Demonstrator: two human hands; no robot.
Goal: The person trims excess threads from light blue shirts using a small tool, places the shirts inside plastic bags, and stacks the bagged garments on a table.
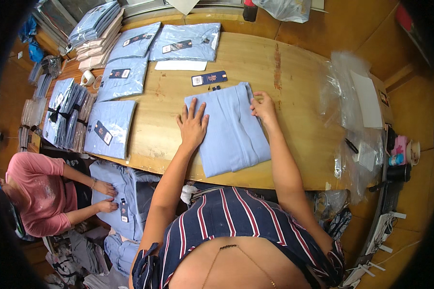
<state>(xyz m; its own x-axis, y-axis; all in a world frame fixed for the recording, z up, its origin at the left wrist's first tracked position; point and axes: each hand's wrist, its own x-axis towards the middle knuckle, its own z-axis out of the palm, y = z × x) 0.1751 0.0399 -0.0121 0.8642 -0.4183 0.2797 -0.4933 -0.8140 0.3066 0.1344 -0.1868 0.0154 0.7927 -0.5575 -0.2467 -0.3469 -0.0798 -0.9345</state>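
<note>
A folded light-blue shirt (234, 132) lies in front of me on the wooden table, a lengthwise fold running down its middle. My left hand (193, 126) rests flat on its upper left part, fingers spread. At the shirt's upper right edge, my right hand (264, 107) has its fingers bent and closed on the cloth. Just beyond the shirt's top edge lies a dark blue hang tag (209, 78), apart from both hands. A small dark label (216, 88) shows between tag and shirt.
Bagged blue shirts (112, 127) lie along the table's left side, beside taller stacks (99, 41). Clear plastic bags (354, 144) cover the right end. A white paper strip (181, 65) lies at the back. To my left, a co-worker in pink (41, 188) handles another blue shirt (115, 183).
</note>
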